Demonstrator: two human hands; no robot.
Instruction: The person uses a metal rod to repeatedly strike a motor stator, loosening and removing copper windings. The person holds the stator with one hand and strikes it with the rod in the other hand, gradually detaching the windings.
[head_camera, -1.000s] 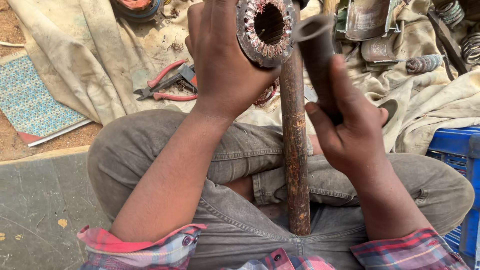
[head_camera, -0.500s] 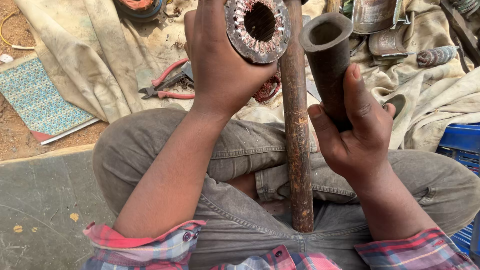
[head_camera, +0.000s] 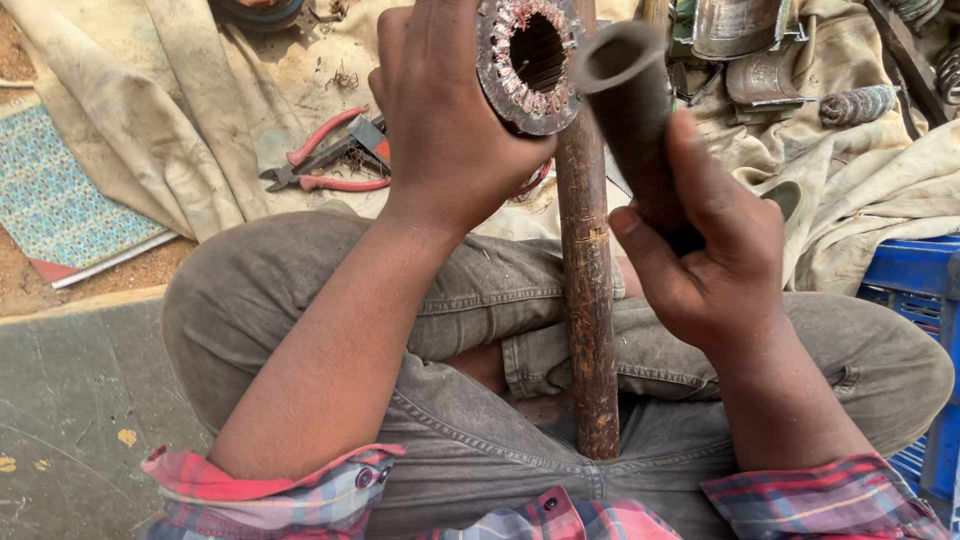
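Now my left grip clasps the ringed stator core; my right grip wraps the dark pipe, beside the rusty rod.

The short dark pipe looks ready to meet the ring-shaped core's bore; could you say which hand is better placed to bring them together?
Probably the right hand: it grips the dark pipe beside the ring-shaped core, which the left hand holds.

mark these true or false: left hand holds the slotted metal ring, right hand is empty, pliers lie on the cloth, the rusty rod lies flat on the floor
1. The left hand holds the slotted metal ring: true.
2. The right hand is empty: false, it grips a dark tube.
3. Red-handled pliers lie on the cloth: true.
4. The rusty rod lies flat on the floor: false, it stands upright between the person's legs.
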